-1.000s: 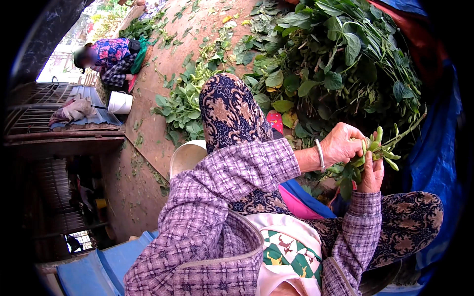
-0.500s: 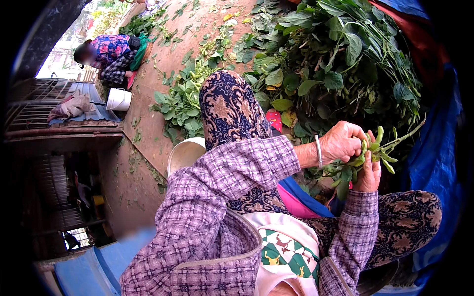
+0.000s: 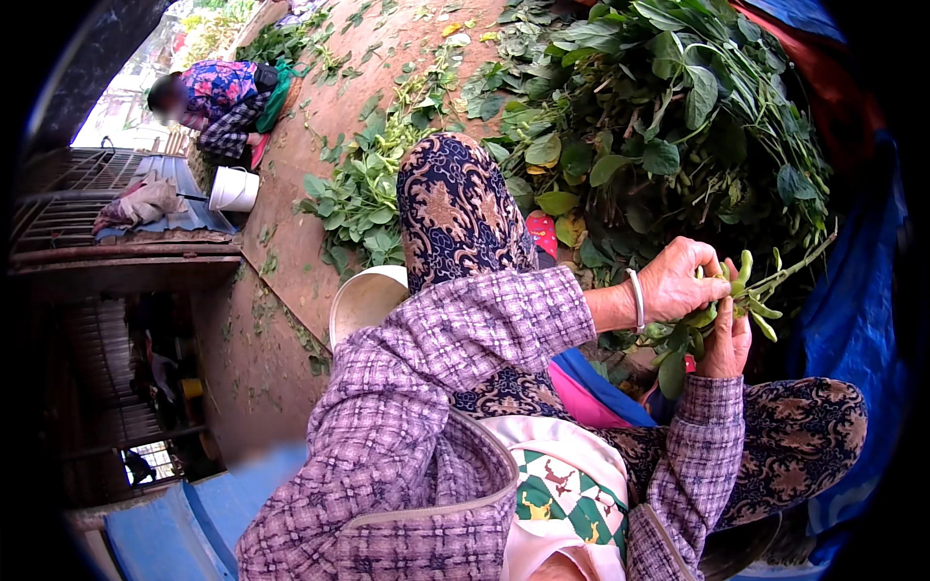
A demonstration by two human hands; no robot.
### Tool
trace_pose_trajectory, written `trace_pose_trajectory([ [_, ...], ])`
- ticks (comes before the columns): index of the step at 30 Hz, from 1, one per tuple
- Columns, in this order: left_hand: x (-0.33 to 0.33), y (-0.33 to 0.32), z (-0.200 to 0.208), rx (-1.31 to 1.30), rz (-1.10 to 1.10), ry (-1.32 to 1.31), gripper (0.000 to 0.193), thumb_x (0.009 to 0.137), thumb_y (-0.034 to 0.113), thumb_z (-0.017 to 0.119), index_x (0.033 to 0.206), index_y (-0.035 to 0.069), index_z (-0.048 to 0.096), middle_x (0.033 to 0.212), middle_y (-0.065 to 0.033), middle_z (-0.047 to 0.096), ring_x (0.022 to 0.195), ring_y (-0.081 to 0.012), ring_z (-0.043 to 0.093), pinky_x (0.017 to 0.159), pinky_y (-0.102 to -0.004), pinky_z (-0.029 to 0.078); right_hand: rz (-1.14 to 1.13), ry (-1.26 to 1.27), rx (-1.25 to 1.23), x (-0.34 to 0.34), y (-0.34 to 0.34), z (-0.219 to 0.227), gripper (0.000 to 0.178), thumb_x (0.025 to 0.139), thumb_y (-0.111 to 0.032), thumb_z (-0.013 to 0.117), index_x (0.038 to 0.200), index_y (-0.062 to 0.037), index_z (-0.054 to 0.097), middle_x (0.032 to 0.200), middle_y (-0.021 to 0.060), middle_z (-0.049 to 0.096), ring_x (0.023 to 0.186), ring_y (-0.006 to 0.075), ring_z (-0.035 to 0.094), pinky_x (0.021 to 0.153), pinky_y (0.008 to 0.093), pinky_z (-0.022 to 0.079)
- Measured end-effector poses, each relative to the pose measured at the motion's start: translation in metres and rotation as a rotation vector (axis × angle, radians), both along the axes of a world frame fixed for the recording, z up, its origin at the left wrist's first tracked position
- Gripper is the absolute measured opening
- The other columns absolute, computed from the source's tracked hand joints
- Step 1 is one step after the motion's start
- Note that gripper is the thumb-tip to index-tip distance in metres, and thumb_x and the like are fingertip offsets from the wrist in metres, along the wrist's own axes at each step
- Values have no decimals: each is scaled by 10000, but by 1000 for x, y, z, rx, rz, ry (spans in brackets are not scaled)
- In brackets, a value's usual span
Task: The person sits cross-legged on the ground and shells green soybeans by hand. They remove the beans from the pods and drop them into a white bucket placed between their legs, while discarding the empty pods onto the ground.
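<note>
Green pod stalk (image 3: 751, 290) pinched between both hands: left hand (image 3: 678, 281) closed over pods, right hand (image 3: 727, 339) clasping just beneath; leafy heap (image 3: 668, 116) beyond.

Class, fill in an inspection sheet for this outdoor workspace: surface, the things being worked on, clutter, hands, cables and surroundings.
Surface: bare reddish earth, sloping, no table.
Job's things: green stalk with pods, held between both hands over the lap; large heap of leafy plants just beyond it.
Clutter: loose leaves and stems scattered on the ground; pale bowl beside the left knee.
Hands: left hand closed on the stalk from above, bangle at the wrist; right hand gripping it from below.
Cables: nothing seen.
Surroundings: another person crouched further off beside a white bucket; blue sheet on the right; metal grating on the left.
</note>
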State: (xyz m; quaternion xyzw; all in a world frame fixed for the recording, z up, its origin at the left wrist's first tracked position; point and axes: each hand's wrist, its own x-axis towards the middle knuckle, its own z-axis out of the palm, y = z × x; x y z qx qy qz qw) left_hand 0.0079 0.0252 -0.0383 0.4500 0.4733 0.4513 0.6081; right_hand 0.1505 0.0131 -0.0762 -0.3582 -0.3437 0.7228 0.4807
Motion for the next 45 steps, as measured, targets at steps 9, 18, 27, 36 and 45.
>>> trace_pose_trajectory([
  [9,6,-11,9,421,33,246,122,727,75,599,741,-14,518,653,-92,528,601,-146,520,551,-282,422,-39,21,-165,13,2,-3,455,929,-238,401,1292,29,334,1252,130,442,1106,216,474,940,330,383],
  [18,-2,-2,3,48,-146,-77,110,775,108,605,822,14,575,708,19,532,645,-46,505,549,-207,432,-54,146,-139,13,4,-5,505,921,-197,425,1336,25,241,1339,135,341,1202,233,385,1001,344,316],
  [27,-4,-6,20,-36,-218,-79,177,825,143,616,950,46,537,660,74,480,507,24,383,428,-130,284,-96,89,-180,8,1,20,485,819,-90,599,1257,-7,408,1149,88,526,1015,155,526,897,272,408],
  [36,1,-5,17,-223,-244,-71,143,830,154,608,919,64,543,640,96,446,508,28,353,419,-139,244,-105,-57,-107,12,-1,7,455,835,-146,592,1231,2,424,1105,66,531,979,125,527,877,248,412],
  [45,-21,11,-1,53,-144,402,165,806,74,486,925,12,584,644,66,507,490,24,355,416,-141,268,14,147,-264,9,-1,16,389,920,-257,418,1198,15,429,1111,93,522,980,152,525,853,292,444],
])
